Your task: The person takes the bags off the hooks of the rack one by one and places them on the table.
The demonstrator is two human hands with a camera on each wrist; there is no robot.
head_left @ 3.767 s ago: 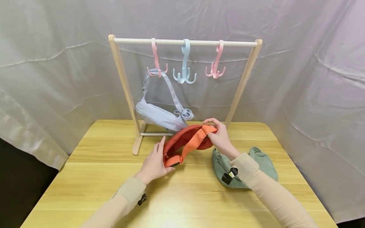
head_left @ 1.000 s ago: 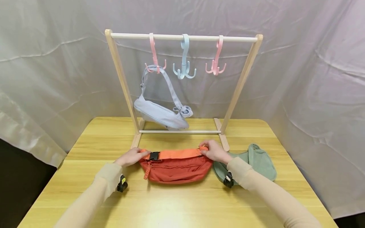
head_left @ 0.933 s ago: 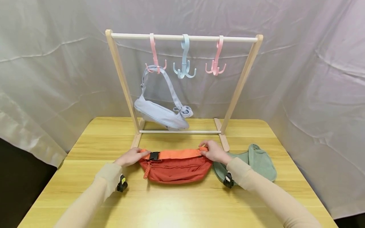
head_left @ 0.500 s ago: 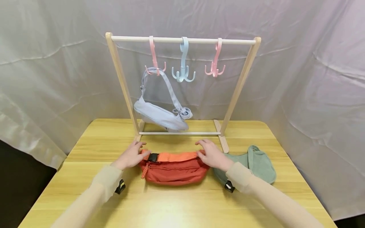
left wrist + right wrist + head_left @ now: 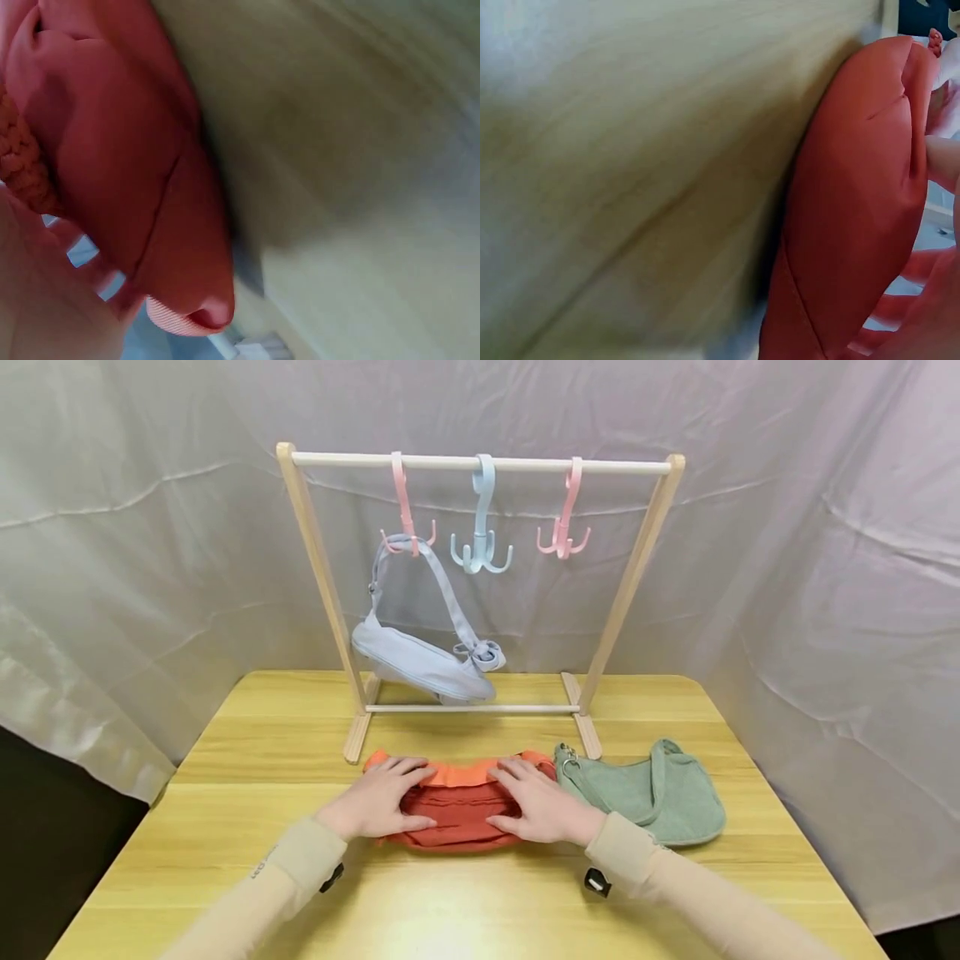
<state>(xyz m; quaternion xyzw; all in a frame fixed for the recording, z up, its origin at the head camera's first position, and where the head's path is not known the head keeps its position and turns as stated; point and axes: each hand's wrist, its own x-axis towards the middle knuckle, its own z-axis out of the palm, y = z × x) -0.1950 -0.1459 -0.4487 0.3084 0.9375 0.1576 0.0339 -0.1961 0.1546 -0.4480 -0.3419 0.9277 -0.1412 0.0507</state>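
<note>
A red belt bag (image 5: 457,817) with an orange strap (image 5: 459,774) lies on the wooden table in front of the rack. My left hand (image 5: 378,802) rests on its left part, fingers spread over the strap and thumb on the red front. On the right part lies my right hand (image 5: 542,802), fingers and thumb extended in the same way. The black buckle is hidden beneath the left hand. In the left wrist view the bag's red fabric (image 5: 142,150) bulges beside the hand and a braided zipper pull (image 5: 22,154). The right wrist view shows the bag's rounded side (image 5: 855,195) under the fingers.
A green shoulder bag (image 5: 693,802) lies right of the belt bag, close to it. Behind stands a wooden rack (image 5: 630,585) with two pink hooks (image 5: 562,535) and a blue hook (image 5: 482,547). A pale blue bag (image 5: 423,662) hangs from the left pink hook.
The red belt bag came down from near the rack onto the table. Both hands then let go of its ends and moved inward onto its top and front.
</note>
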